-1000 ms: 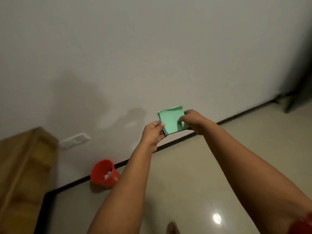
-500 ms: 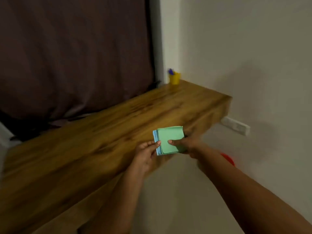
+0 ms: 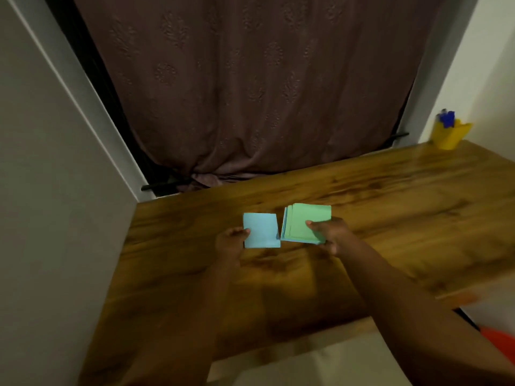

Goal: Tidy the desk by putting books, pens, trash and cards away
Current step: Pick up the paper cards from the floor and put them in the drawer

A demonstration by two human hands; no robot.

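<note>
- The left hand (image 3: 230, 242) pinches a single pale blue rectangular card (image 3: 261, 230) by its lower left edge, thumb on the face and the other fingers hidden behind it.
- The right hand (image 3: 331, 232) grips a thin stack of paper cards with a green card on top (image 3: 305, 222), thumb pressed on the green face near the lower right corner (blue edges peek out along the stack's left and bottom sides).
- The blue card sits just beside the stack's left edge; whether the two touch cannot be told.
- Both hands hold their cards above the glossy brown wooden desk (image 3: 390, 196), over its middle part.
- At the desk's far right corner, against the white wall, stands a yellow plastic pen cup (image 3: 450, 136) with blue pens (image 3: 446, 119) sticking up out of it.
- Behind the desk hangs a dark brownish-purple patterned curtain (image 3: 250, 87).
- A blurred orange-red shape (image 3: 498, 337) shows at the lower right, below the desk edge.
</note>
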